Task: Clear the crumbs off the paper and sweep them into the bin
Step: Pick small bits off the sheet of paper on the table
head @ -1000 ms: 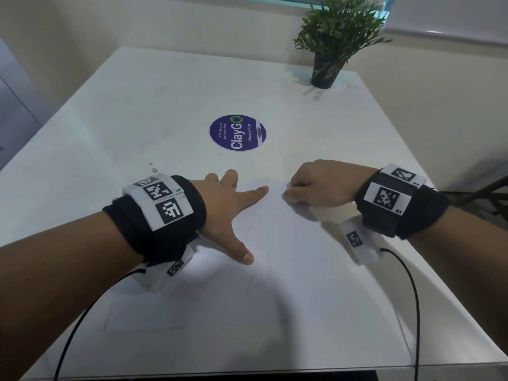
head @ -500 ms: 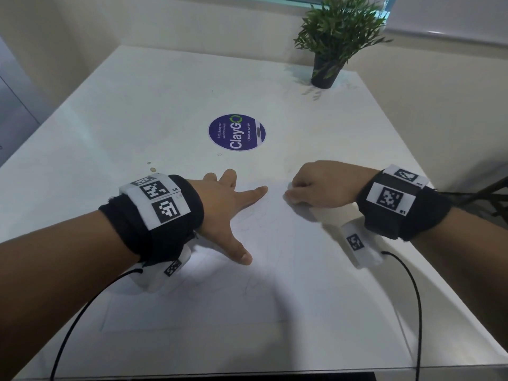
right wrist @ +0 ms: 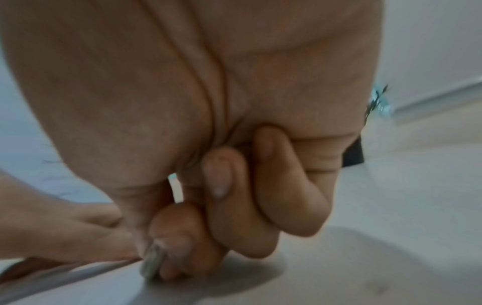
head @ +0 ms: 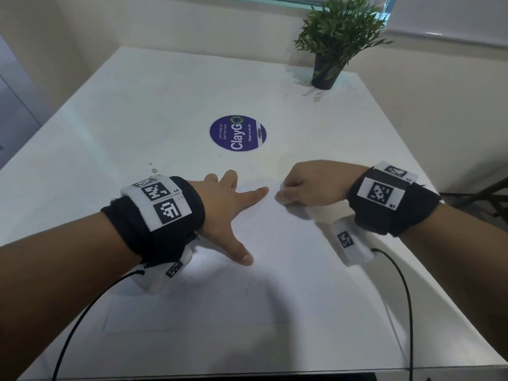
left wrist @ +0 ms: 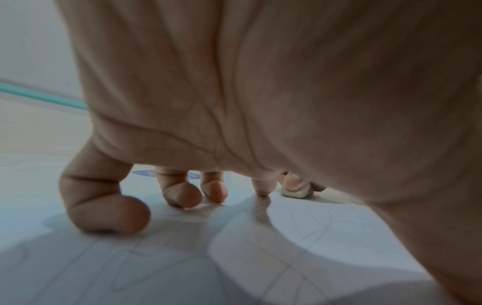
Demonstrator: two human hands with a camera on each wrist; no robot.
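A white sheet of paper (head: pixel 288 270) with faint pencil lines lies flat on the white table (head: pixel 137 105). My left hand (head: pixel 228 213) presses on the sheet's upper left part, fingers (left wrist: pixel 109 212) spread with their tips down on it. My right hand (head: pixel 310 185) sits at the sheet's far edge, fingers curled. Its thumb and forefinger pinch a small whitish eraser-like lump (right wrist: pixel 151 263), which touches the paper (left wrist: pixel 326 237) and also shows in the left wrist view as the lump (left wrist: pixel 296 192). A few tiny specks (head: pixel 154 169) lie on the table left of the sheet. No bin is in view.
A round purple sticker (head: pixel 237 133) is stuck on the table beyond the hands. A potted green plant (head: pixel 327 72) stands at the far right corner. Dark chair legs (head: pixel 489 196) show past the right table edge. Black cables trail from both wrists to the near edge.
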